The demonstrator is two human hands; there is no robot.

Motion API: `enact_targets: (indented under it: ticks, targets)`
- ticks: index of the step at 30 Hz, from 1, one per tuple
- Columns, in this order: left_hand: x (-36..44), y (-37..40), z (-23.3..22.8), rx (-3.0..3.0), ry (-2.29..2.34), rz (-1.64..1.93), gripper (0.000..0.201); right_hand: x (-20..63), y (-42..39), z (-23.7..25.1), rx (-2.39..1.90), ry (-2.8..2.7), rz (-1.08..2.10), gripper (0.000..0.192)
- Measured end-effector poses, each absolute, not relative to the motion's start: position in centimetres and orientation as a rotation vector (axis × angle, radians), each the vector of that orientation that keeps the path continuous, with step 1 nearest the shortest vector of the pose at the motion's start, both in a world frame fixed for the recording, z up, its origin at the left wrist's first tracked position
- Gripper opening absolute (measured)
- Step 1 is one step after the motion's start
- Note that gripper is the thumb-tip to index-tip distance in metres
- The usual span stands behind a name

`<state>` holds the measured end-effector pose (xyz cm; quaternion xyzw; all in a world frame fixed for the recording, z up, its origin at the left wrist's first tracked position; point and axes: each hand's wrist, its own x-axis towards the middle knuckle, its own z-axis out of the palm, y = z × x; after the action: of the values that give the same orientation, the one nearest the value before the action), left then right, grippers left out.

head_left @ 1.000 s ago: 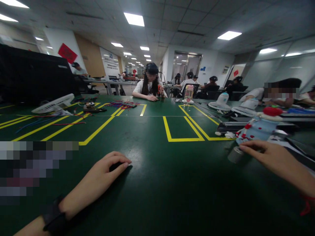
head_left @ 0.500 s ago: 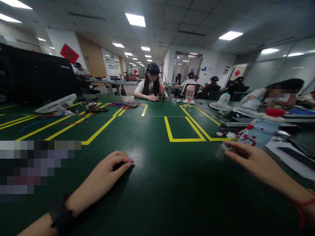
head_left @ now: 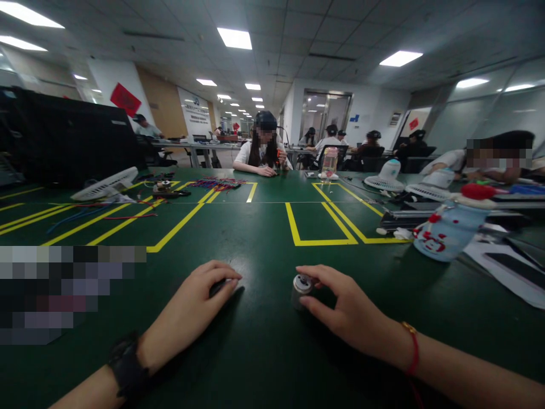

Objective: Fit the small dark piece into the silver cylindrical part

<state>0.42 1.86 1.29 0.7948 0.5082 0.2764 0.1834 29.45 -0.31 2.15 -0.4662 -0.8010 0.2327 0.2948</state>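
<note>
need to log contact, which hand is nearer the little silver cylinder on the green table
Right. The right hand is on the silver cylinder, fingers curled around its far side and thumb at its base. The left hand rests flat on the green table to the cylinder's left, apart from it.

Dim room w/ bright ceiling panels (head_left: 234,38); table (head_left: 264,238) glare, edges warped, pic soft.

The right hand (head_left: 349,309) has swept in from beside the blue bottle (head_left: 445,230), carrying the small metal cylinder (head_left: 300,288) in its fingertips to mid-table, now just right of the left hand (head_left: 191,307).
</note>
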Motion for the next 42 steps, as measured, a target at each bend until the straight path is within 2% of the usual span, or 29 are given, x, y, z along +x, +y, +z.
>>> enact_targets:
  ticks: [3, 6, 10, 26, 34, 42]
  targets:
    - [3.7, 1.0, 2.7, 2.285, 1.319, 0.832, 0.020, 29.4, -0.1, 1.2, -1.242, -2.044, 0.672, 0.056]
    - [7.2, 0.6, 4.2, 2.273, 1.211, 0.857, 0.020, 29.2, 0.1, 0.7, -1.188, -2.018, 0.732, 0.044]
    - [9.7, 0.9, 5.3, 2.248, 1.152, 0.905, 0.015, 29.1, 0.3, 0.8, -1.147, -1.988, 0.811, 0.042]
    - [9.3, 1.2, 5.4, 2.121, 1.206, 1.023, 0.013, 29.2, 0.2, 1.1, -1.113, -1.961, 0.841, 0.039]
    - [7.2, 1.9, 1.9, 2.272, 1.237, 0.659, 0.011, 29.0, 0.1, 1.1, -1.114, -1.970, 0.777, 0.039]
    - [7.2, 1.8, 1.6, 2.363, 1.225, 0.622, 0.012, 29.0, 0.0, 1.2, -1.119, -1.985, 0.789, 0.039]
